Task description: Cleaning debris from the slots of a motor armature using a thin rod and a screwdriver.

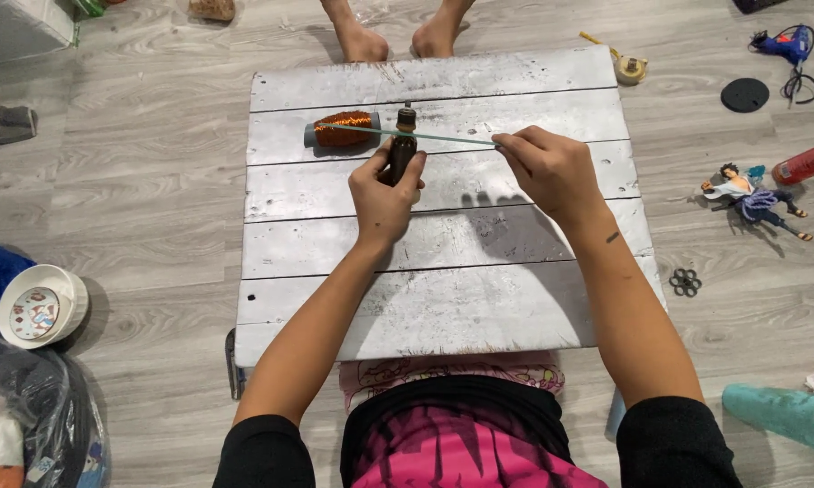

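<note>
White plank desk [443,298] on grey floor — left hand [385,194] fingers wrapped round dark tool [401,149]; right hand [551,167] fingers pinching thin rod [425,136] crossing tool — copper spool [342,128] just left of tool.

Copper-orange spool [342,128]; dark-brown tool [401,152]; whitewashed board [443,298]

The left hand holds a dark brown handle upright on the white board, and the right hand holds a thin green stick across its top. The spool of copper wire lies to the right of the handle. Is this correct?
Not quite. The head view shows the spool of copper wire to the left of the handle, not the right. The rest holds: the left hand grips the handle on the white board, and the right hand holds the thin green stick.
</note>
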